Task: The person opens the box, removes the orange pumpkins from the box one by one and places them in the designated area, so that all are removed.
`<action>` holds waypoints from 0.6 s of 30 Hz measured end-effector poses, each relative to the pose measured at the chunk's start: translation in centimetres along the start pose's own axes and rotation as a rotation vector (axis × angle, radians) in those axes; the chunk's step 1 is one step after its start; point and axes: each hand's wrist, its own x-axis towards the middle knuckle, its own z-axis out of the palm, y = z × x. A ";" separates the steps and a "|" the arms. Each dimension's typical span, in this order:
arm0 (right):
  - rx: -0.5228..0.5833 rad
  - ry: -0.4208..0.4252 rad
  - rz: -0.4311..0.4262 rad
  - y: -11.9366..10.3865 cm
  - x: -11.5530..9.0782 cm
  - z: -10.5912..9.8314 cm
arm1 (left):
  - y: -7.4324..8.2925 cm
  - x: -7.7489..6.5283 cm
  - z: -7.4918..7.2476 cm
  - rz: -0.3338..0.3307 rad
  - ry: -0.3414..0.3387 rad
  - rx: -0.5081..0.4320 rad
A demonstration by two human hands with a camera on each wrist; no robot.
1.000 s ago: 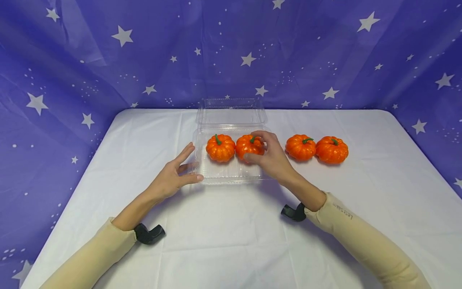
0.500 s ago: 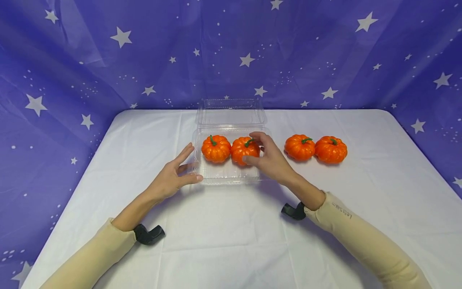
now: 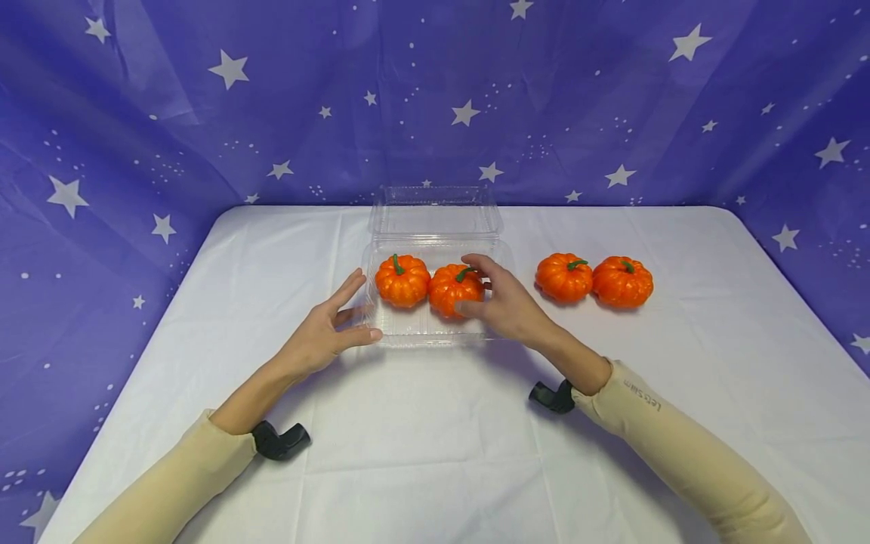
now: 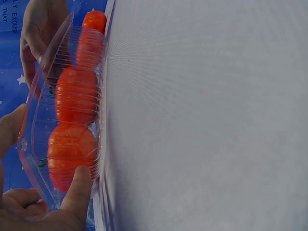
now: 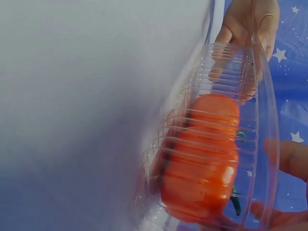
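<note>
Head: your right hand (image 3: 508, 305), fingers curled round one pumpkin (image 3: 451, 290), has nudged it and its left neighbour (image 3: 402, 282) left and near inside the container (image 3: 435, 340), likely freeing room rightward. Left wrist: your left hand (image 4: 48, 219) spreads its fingers against the container. Right wrist: both pumpkins touch.

Two pumpkins (image 3: 402, 282) sit in the container (image 3: 408, 324), with two other pumpkins (image 3: 564, 278) to its right on the table (image 3: 435, 438)
</note>
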 end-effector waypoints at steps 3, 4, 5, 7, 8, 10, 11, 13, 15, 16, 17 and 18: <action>-0.054 -0.002 -0.027 0.0 0.1 0.0 | 0.0 0.0 0.0 0.000 0.002 -0.002; -0.070 0.000 -0.035 0.0 0.1 0.0 | 0.0 0.0 0.0 0.001 0.002 -0.001; -0.086 0.003 -0.039 0.0 0.1 -0.1 | 0.0 0.0 0.0 0.001 0.002 0.001; -0.109 -0.003 -0.036 0.1 0.1 -0.1 | 0.0 0.0 -0.1 0.001 0.003 0.006; -0.117 -0.010 -0.029 0.1 0.1 -0.1 | 0.0 0.0 -0.1 0.002 0.002 0.008; -0.135 -0.031 -0.021 0.2 0.1 0.0 | 0.0 0.0 0.0 0.001 0.001 0.011; -0.145 -0.042 -0.018 0.3 0.1 0.0 | 0.0 0.0 0.0 0.001 0.000 0.011; -0.166 -0.066 -0.021 0.3 0.1 0.1 | 0.0 0.0 0.0 0.000 0.001 0.012; -0.198 -0.076 -0.027 0.3 0.1 0.1 | 0.0 0.0 0.0 0.000 0.002 0.016; -0.216 -0.078 -0.025 0.3 0.0 0.2 | 0.0 0.0 0.0 -0.001 0.002 0.017; -0.230 -0.077 -0.023 0.2 0.0 0.2 | 0.0 0.0 0.0 0.000 0.003 0.019; -0.244 -0.075 -0.021 0.2 -0.1 0.2 | 0.0 0.0 0.1 0.000 0.004 0.020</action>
